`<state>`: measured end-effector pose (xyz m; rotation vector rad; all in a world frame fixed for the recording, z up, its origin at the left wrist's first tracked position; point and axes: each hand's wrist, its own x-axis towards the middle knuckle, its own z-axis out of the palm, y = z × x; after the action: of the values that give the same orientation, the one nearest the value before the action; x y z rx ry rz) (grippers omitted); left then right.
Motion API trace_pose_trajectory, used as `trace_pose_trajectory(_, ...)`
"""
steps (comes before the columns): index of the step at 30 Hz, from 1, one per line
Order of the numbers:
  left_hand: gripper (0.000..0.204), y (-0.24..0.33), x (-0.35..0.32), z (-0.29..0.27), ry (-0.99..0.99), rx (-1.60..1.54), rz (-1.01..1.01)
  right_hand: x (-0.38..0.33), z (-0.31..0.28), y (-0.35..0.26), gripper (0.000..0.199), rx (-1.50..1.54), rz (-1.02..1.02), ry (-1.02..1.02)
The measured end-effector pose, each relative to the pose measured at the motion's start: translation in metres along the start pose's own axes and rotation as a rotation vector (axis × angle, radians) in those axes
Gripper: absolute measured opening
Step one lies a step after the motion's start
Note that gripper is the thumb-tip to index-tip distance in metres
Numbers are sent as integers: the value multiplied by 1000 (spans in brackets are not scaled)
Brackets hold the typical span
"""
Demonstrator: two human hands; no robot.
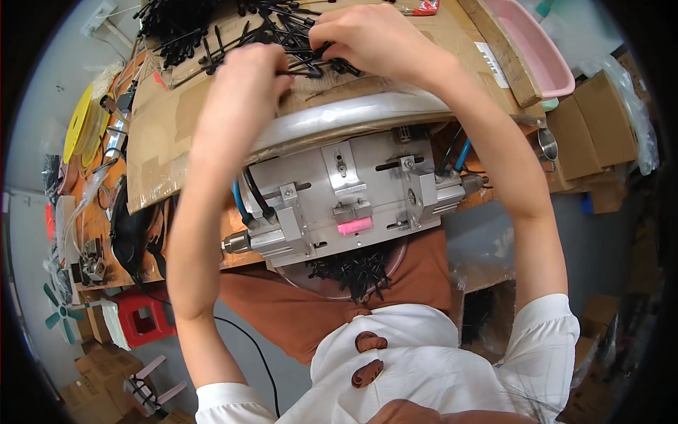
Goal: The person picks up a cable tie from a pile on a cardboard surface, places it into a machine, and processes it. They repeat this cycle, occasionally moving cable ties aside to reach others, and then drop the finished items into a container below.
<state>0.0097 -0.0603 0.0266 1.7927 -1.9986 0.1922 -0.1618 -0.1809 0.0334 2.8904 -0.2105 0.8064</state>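
Both hands, left hand [247, 74] and right hand [367, 35], curled tight into spiky black plastic ties [311, 60], heaped on creased brown cardboard [169, 134] above boxy, dull metal machine [346, 191].

Both arms come up from the lower edge, bare from short white sleeves, and reach far forward, nearly straight. I see the forearms converge toward the top of the view. Left hand [244, 74]: palm down, back of hand toward me, fingers curled under and hidden at the tips. Right hand [367, 35]: set a little farther out, knuckles up, fingers bent in a pinch pointing toward the left hand. The two hands sit close, fingertips almost meeting. Right elbow slightly bent outward; left wrist flexed downward. I cannot tell how tight either grip is.
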Motion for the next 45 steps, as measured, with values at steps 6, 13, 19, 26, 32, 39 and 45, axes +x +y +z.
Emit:
trace_pose_trajectory(6, 31, -34, 47, -71, -127, -344, -143, 7, -19, 21, 20, 745, 535, 192)
trace_pose_trajectory(13, 29, -57, 12, -112, 76, -704, -180, -13, -57, 15, 32, 1339, 680, 461)
trace_pose_trajectory(19, 39, 71, -129, -28, 275, -399, -89, -86, -68, -25, 20, 1373, 657, 537)
trace_pose_trajectory(26, 68, 143, -204, 65, -24, -171, -144, -121, -68, -58, 34, 1241, 614, 506)
trace_pose_trajectory(32, 70, 149, -203, 71, -79, -69, -150, -131, -77, -75, 30, 1234, 622, 592)
trace_pose_trajectory(39, 72, 146, -203, 67, -98, -86, -156, -142, -57, -140, 31, 843, 623, 534)
trace_pose_trajectory(45, 15, 66, -117, -1, 259, -56, -191, -182, 1, -207, 61, 405, 498, 198)
